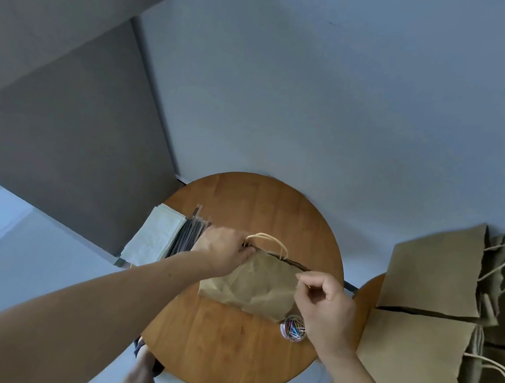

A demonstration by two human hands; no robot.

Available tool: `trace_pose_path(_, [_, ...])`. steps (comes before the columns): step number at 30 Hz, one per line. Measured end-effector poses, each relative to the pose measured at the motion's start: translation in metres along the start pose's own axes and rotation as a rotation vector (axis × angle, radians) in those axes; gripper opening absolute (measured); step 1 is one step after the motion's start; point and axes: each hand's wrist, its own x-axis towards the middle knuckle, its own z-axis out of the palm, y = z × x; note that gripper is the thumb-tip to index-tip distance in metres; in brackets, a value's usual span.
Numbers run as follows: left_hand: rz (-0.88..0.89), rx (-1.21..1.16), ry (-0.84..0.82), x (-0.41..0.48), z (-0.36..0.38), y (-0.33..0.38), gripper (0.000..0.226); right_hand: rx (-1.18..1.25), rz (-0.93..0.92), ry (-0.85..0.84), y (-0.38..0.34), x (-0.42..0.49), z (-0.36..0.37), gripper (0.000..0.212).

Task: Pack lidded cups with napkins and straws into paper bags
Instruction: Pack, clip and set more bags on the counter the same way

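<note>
- Step, as judged: the paper bag (260,284) was being handled at its mouth, either for opening or for closing; its contents were hidden.
- The left hand (224,250) pinched the mouth's left end beside the handle; the right hand (325,300) pinched the right end, fingers curled.
- The bag lay mid-counter (224,348), its long axis running left to right, with the mouth pointing away from the person.
- The next move probably called for the napkins (155,236) and straws (189,234), or for the paper clips (293,328).
</note>
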Motion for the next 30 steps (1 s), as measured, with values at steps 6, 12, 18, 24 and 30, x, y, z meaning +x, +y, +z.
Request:
trace_pose_path(6, [0.0,-0.028,-0.006,0.002,0.0,-0.001,0.039,-0.08,-0.21,-0.087,-0.041,0.038,0.028,0.016])
trace_pose_path(12, [0.032,-0.092,0.058,0.002,0.004,-0.001,0.018,-0.155,0.058,-0.219,-0.041,0.058,0.049,0.022])
trace_pose_path(18, [0.1,-0.062,0.09,0.002,0.006,-0.003,0.025,-0.125,0.142,-0.285,-0.037,0.062,0.052,0.009])
trace_pose_path(24, [0.162,-0.108,0.118,0.0,0.002,0.0,0.019,-0.13,0.183,-0.298,-0.034,0.062,0.055,0.006])
trace_pose_path(30, [0.195,-0.113,0.085,0.001,0.001,0.0,0.019,-0.225,0.102,-0.293,-0.028,0.061,0.056,0.009])
